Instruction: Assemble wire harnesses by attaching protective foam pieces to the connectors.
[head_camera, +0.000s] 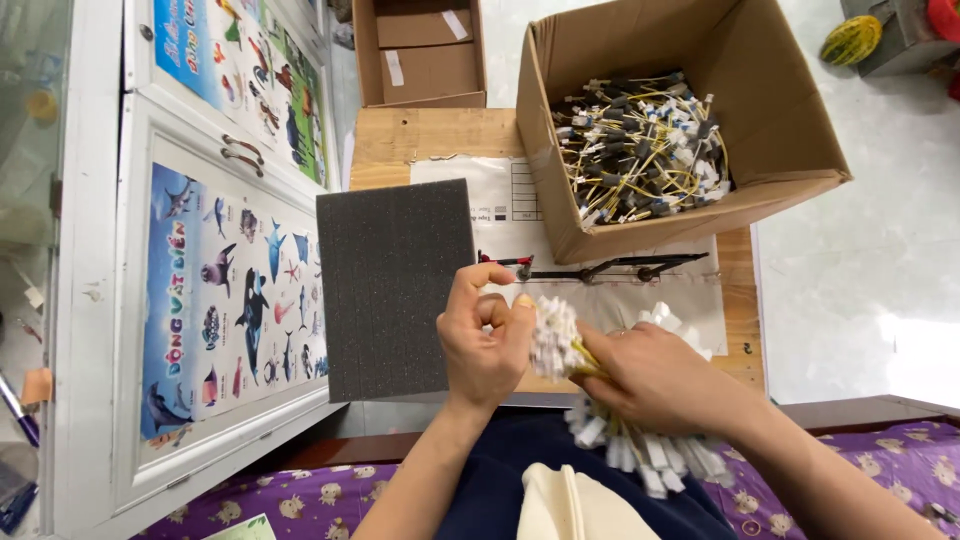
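My right hand (655, 378) grips a thick bundle of thin yellow cables (585, 365); white connector ends bunch at the bundle's top, and more white ends fan out below my wrist. My left hand (483, 335) is raised just left of the bundle's top, its fingers curled with thumb and fingertips pinching at one white connector end (540, 318). Both hands hover over the near edge of a small wooden table (420, 140), above my lap.
A dark grey foam block (392, 285) lies left of my hands. A large open cardboard box (790, 120) holds several more cables. A black metal fixture (600, 268) sits on a plastic-covered sheet. A smaller box (420, 50) stands behind; a white cabinet with posters is left.
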